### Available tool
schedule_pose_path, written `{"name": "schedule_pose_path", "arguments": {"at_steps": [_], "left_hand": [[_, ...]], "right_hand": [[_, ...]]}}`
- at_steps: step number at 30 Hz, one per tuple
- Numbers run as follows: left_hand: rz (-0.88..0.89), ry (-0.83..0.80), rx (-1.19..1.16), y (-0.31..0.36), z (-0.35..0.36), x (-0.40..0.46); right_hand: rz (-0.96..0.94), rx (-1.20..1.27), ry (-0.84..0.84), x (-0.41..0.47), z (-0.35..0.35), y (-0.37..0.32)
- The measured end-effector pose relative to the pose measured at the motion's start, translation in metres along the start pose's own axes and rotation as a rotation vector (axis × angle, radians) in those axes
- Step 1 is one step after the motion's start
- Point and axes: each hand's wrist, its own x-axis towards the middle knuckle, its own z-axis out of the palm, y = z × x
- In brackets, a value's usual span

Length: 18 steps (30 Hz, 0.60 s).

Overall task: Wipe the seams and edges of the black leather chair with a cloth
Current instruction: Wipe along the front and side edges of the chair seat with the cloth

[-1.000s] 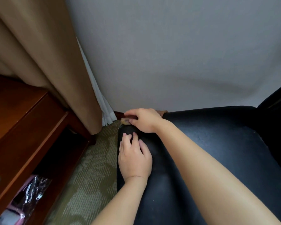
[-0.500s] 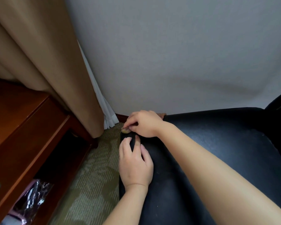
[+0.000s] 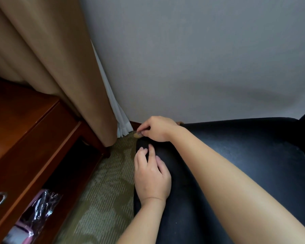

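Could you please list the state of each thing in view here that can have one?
Right hand: pinching a small yellowish cloth at the chair's far corner.
Left hand: resting on the seat, fingers relaxed.
Black leather chair: seat dull and speckled.
Tan curtain: hanging down to the floor.
White sheer curtain: bunched behind the tan one.
Brown wooden desk: drawer closed.
Clear plastic bag: crumpled under the desk.

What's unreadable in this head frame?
- Cloth: only a small yellowish bit shows; the right hand covers the rest.
- Chair corner seam: hidden under the right hand.
- Left hand fingertips: whether they press the black chair or only rest on it, cannot tell.
- Plastic-wrapped items under the wooden desk: contents too dark, cut by the frame edge.
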Motion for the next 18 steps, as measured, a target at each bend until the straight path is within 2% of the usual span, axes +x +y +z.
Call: {"name": "schedule_pose_path", "arguments": {"at_steps": [4, 8, 15, 18], "left_hand": [[0.010, 0.011, 0.005, -0.002, 0.000, -0.001], [0.022, 0.014, 0.008, -0.002, 0.001, -0.001], [0.032, 0.013, 0.001, -0.005, 0.004, 0.000], [0.042, 0.018, -0.002, -0.004, 0.002, -0.001]], "right_hand": [[0.116, 0.041, 0.002, 0.010, 0.001, -0.005], [0.082, 0.161, -0.064, 0.003, -0.003, -0.005], [0.072, -0.033, -0.011, 0.015, 0.005, -0.013], [0.070, 0.058, -0.099, 0.017, 0.000, -0.015]]}}
